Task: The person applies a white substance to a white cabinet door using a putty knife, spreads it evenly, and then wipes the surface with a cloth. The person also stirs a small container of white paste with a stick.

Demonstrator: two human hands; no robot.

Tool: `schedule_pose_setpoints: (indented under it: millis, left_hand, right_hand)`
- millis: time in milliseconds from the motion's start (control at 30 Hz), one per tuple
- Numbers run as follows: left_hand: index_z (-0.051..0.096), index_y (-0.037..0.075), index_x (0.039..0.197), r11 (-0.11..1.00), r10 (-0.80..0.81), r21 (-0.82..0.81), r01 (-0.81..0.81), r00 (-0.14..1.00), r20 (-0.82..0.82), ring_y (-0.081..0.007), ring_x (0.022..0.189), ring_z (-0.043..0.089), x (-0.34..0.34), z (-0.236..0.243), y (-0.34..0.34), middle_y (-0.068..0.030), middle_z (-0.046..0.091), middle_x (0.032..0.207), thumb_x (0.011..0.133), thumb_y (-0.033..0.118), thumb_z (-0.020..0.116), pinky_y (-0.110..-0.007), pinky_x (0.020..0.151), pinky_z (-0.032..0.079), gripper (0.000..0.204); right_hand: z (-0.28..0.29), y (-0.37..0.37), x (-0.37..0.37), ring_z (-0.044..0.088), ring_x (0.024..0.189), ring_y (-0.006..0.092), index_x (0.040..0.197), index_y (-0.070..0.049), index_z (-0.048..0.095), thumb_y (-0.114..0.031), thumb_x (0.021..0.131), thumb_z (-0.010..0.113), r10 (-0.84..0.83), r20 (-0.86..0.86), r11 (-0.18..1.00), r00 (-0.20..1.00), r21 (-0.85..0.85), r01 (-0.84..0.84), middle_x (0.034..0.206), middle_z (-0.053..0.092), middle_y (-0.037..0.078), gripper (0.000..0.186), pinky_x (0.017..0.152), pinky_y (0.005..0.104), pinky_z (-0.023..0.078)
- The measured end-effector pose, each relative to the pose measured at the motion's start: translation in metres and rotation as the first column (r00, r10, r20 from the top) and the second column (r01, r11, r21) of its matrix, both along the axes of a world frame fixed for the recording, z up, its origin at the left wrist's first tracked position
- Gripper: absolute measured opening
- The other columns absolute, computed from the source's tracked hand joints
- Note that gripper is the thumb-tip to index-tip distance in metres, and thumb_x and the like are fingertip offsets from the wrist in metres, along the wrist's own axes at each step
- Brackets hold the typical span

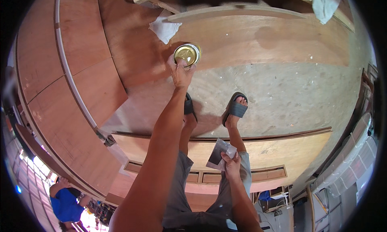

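Note:
My left hand (181, 66) reaches forward, closed on a round can (188, 50) with a gold lid, held over the edge of a reddish plywood board. A crumpled white cloth (163, 29) lies just behind the can. My right hand (231, 165) is closed on flat, grey rectangular pieces (216, 153), which look like scraper blades, held low in front of my right leg, above a light wooden panel (278, 149). My sandaled feet (234, 109) are on the concrete floor (282, 99), the left one partly hidden by my left arm.
Plywood panels (76, 38) line the left. A wooden frame (238, 12) with another white cloth (322, 4) is at the top. A person in blue (66, 203) is at the lower left. Wrapped stacked items (342, 155) and clutter stand along the right edge.

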State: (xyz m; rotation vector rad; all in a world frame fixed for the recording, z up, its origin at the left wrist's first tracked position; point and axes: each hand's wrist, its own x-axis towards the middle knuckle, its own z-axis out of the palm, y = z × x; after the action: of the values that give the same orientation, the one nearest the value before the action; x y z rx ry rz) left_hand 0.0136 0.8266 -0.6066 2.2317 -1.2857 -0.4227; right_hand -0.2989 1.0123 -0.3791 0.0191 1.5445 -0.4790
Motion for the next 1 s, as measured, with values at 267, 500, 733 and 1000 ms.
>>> schedule_pose_setpoints:
  millis: [267,500,733,1000]
  left_hand:
    - [0.058,0.02,0.133,0.944,-0.064,0.328,0.007,0.984,0.164,-0.0395,0.128,0.041,-0.01,0.007,0.001,-0.0166,0.039,0.141,0.071,0.036,0.082,-0.052,0.103,0.038,0.068]
    - [0.055,0.016,0.14,0.924,0.058,0.375,-0.074,0.997,0.053,-0.0413,0.129,0.045,-0.004,0.036,0.038,-0.0214,0.041,0.145,0.077,0.032,0.079,-0.052,0.107,0.035,0.069]
    - [0.059,-0.002,0.128,0.578,0.261,0.722,0.379,0.753,-0.604,-0.0382,0.117,0.061,-0.073,0.213,0.188,-0.0254,0.062,0.122,0.087,0.043,0.071,-0.043,0.101,0.048,0.062]
    - [0.062,0.004,0.123,0.709,0.088,0.528,0.468,0.684,-0.724,-0.0307,0.103,0.066,-0.125,0.161,0.245,-0.017,0.068,0.111,0.088,0.05,0.069,-0.042,0.091,0.051,0.058]
  right_hand:
    - [0.004,-0.005,0.01,0.063,0.094,0.0113,0.112,-0.004,0.061,0.001,0.087,0.072,0.1,-0.035,0.995,0.994,-0.006,-0.1,0.105,0.068,0.003,0.028,0.087,0.0262,0.048]
    - [-0.031,-0.041,0.038,0.06,0.092,0.0117,0.113,-0.004,0.063,-0.005,0.089,0.071,0.227,-0.075,0.956,0.971,-0.172,-0.237,0.104,0.065,0.001,0.025,0.085,0.0279,0.046]
    - [-0.15,-0.185,0.148,0.061,0.086,0.0129,0.106,0.001,0.061,-0.006,0.084,0.075,0.4,-0.239,0.759,0.885,-0.455,-0.466,0.097,0.068,0.005,0.027,0.078,0.0288,0.05]
    - [-0.254,-0.231,0.251,0.058,0.105,0.0386,0.132,0.001,0.049,-0.018,0.076,0.082,0.392,-0.797,0.287,0.459,-0.368,-0.884,0.123,0.053,0.023,0.068,0.091,0.0477,0.048]
